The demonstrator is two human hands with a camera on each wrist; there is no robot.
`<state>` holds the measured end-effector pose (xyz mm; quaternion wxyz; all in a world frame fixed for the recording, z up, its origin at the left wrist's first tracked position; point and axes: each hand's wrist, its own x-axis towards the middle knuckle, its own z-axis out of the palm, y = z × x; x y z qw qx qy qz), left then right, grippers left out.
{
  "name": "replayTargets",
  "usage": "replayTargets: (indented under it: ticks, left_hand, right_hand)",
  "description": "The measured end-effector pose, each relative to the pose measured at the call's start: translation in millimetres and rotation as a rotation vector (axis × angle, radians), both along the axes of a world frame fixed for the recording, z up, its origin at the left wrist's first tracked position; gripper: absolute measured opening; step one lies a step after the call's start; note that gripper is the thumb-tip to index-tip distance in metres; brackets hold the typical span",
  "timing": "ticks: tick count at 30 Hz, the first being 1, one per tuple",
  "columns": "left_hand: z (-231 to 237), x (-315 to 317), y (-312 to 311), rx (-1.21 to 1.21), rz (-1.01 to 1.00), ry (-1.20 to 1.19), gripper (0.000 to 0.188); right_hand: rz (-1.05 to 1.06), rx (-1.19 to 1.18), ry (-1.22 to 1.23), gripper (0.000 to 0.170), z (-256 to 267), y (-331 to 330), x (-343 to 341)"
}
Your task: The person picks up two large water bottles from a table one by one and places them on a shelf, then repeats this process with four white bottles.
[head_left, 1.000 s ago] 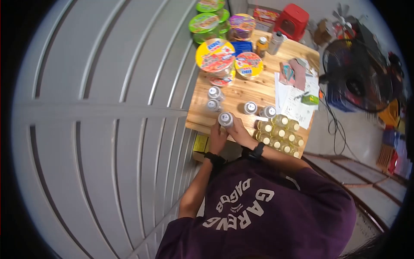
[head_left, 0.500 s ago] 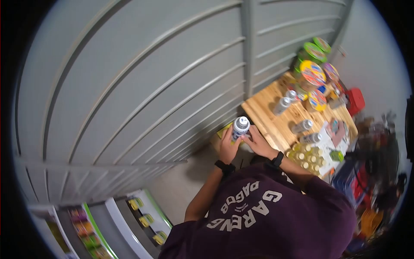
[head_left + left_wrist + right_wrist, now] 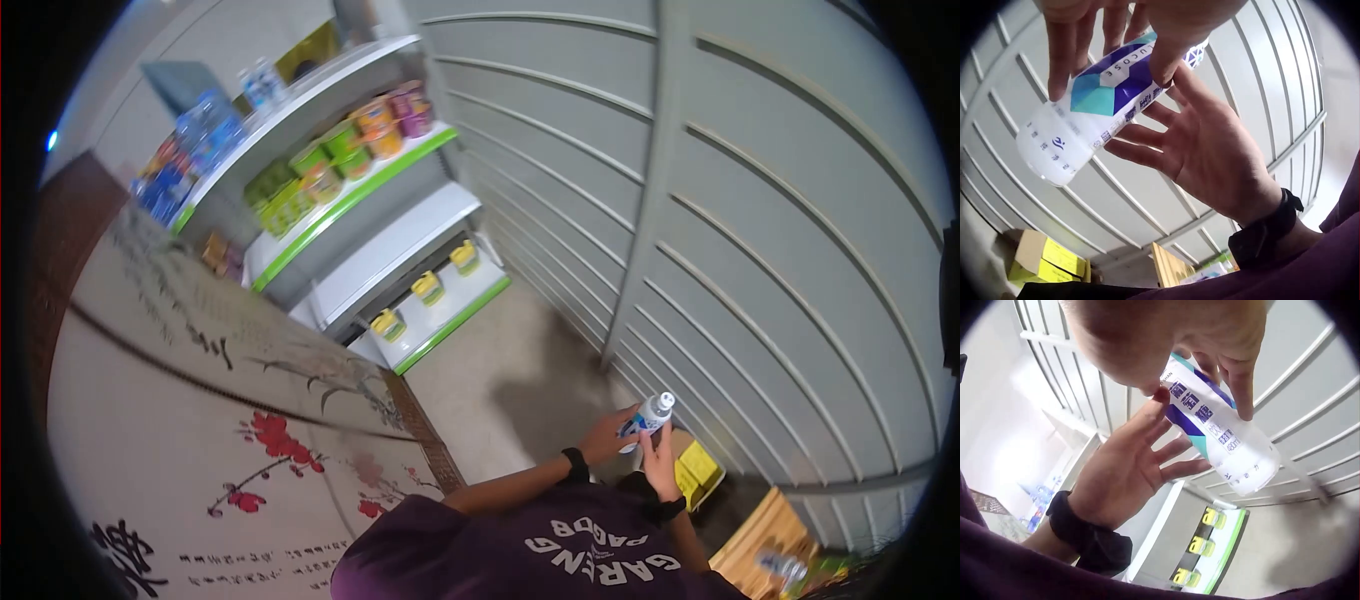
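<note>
Both hands hold one plastic bottle (image 3: 652, 416) of glucose drink, with a white, purple and teal label, in front of the body. My left hand (image 3: 606, 438) grips one side of it, with fingers curved round it in the left wrist view. From the other side my right hand (image 3: 660, 468) holds it, thumb over the label. The bottle (image 3: 1088, 103) slants in the left wrist view, its clear base toward the lower left. Printed characters on the bottle (image 3: 1210, 419) face the right wrist camera.
A shelf unit (image 3: 365, 190) ahead on the left bears cup noodles (image 3: 345, 150), water bottles (image 3: 265, 85) and, lower down, yellow-labelled items (image 3: 427, 288). A painted folding screen (image 3: 180, 440) stands at left, a ribbed grey wall (image 3: 560, 130) at right. A yellow box (image 3: 697, 470) sits beside the wooden table (image 3: 750, 535).
The person has turned left from the table toward the shelves, carrying the bottle in both hands. The table has slid to the lower right edge of the head view, and the bottle has tilted.
</note>
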<state>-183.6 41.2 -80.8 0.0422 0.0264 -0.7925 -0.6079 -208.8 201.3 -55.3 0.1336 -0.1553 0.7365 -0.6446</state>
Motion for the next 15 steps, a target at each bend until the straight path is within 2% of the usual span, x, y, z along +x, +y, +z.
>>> replayTargets:
  ticks: [2,3,6,7,10,11,14,15]
  left_hand:
    - [10.5,17.2,-44.0,0.172,0.042,-0.076,0.067]
    - [20.3,24.8,-57.6,0.213,0.131,-0.134,0.067]
    - [-7.4,41.6,-90.3,0.238,0.407,-0.113,0.067]
    - [11.3,49.1,-100.0,0.245,0.509,-0.144,0.063]
    - [13.1,65.4,-131.0,-0.096,0.758,-0.137,0.058]
    - [13.5,69.1,-142.7,-0.136,0.849,-0.083,0.055]
    - [27.2,76.1,-176.7,-0.072,1.083,0.043,0.059]
    - [38.7,79.6,-188.4,-0.071,1.106,0.056,0.059]
  right_hand:
    - [0.186,0.059,-0.032,0.052,-5.4,-35.4,-11.0]
    - [0.250,0.070,-0.034,0.051,5.7,-56.2,-15.8]
    - [0.426,0.059,-0.013,0.052,-4.3,-109.2,-29.7]
    - [0.540,0.084,0.040,0.054,-7.1,-128.9,-37.9]
    - [0.775,0.018,0.000,0.057,0.5,-181.2,-45.8]
    - [0.803,0.019,0.040,0.062,2.0,-200.7,-44.7]
    - [0.954,-0.099,0.100,0.066,10.7,-262.4,-46.3]
    - [0.958,-0.119,0.125,0.066,18.5,-279.6,-41.9]
